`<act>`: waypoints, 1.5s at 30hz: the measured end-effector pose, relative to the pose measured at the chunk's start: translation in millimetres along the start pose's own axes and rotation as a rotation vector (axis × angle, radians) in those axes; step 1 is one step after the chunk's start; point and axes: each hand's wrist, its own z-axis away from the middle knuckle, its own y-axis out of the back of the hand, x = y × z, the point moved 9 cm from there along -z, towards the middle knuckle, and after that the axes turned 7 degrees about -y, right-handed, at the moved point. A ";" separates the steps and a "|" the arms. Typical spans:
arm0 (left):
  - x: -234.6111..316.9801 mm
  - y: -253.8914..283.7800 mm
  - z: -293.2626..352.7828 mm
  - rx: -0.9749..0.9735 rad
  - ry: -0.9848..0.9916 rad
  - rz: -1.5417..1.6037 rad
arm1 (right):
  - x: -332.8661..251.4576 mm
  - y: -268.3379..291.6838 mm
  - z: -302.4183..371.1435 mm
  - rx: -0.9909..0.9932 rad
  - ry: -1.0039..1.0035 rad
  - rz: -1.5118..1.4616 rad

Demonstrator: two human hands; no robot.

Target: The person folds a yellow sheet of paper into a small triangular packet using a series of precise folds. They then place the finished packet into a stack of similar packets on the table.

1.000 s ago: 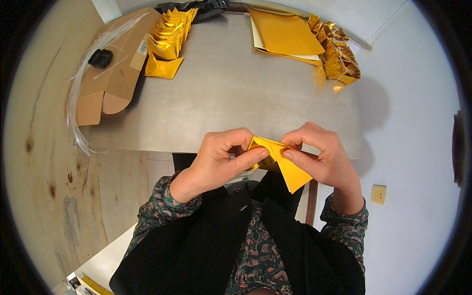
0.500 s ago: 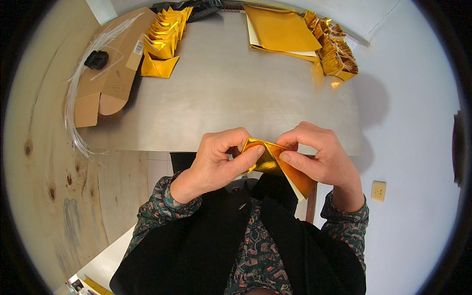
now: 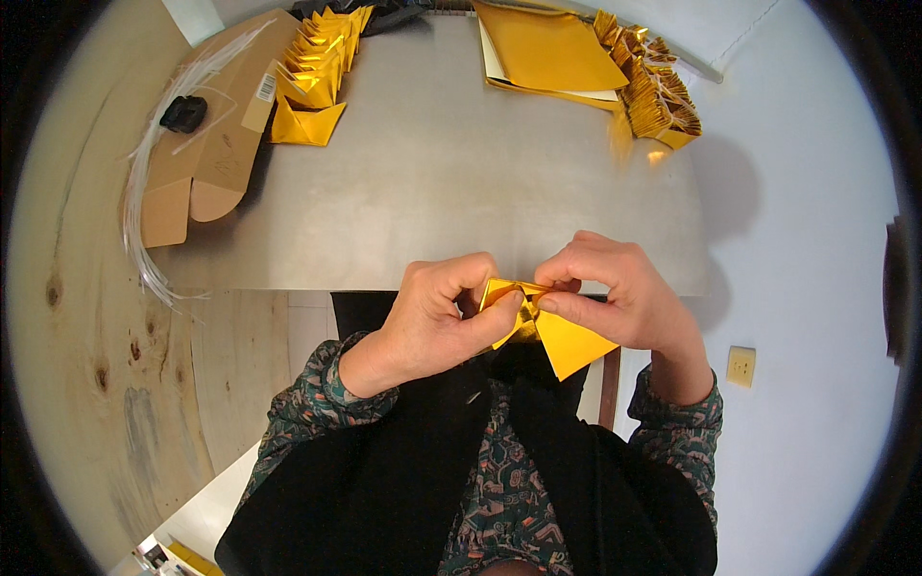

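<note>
Between my two hands is a partly folded sheet of shiny gold paper (image 3: 573, 338), held just off the table's near edge. My left hand (image 3: 444, 309) pinches its left corner, the thumb lying on the fold. On the other side my right hand (image 3: 615, 293) grips the top edge between thumb and fingers. A broad triangular flap hangs down below the right thumb. The fingers behind the paper are mostly hidden.
On the metal table (image 3: 413, 192), a row of folded gold paper shapes (image 3: 312, 72) stands at far left beside a cardboard box (image 3: 216, 154) with clear plastic strands (image 3: 144, 182). A stack of gold sheets (image 3: 552, 53) and bundled pleated gold paper (image 3: 663, 106) lie far right.
The triangular flap has turned, showing a flatter, brighter gold face. My thumbs have come closer together along the top edge of the paper.
</note>
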 end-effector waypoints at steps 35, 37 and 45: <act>2.5 -5.6 -17.1 -0.130 -0.092 -0.006 | 6.5 7.1 -6.5 -0.031 0.050 -0.011; 1.4 -5.4 -18.3 -0.133 -0.090 -0.029 | 6.8 1.7 -6.7 -0.054 0.029 0.008; -22.3 -7.3 -13.5 -0.060 0.151 0.196 | 26.1 4.6 -12.1 -0.083 -0.114 -0.100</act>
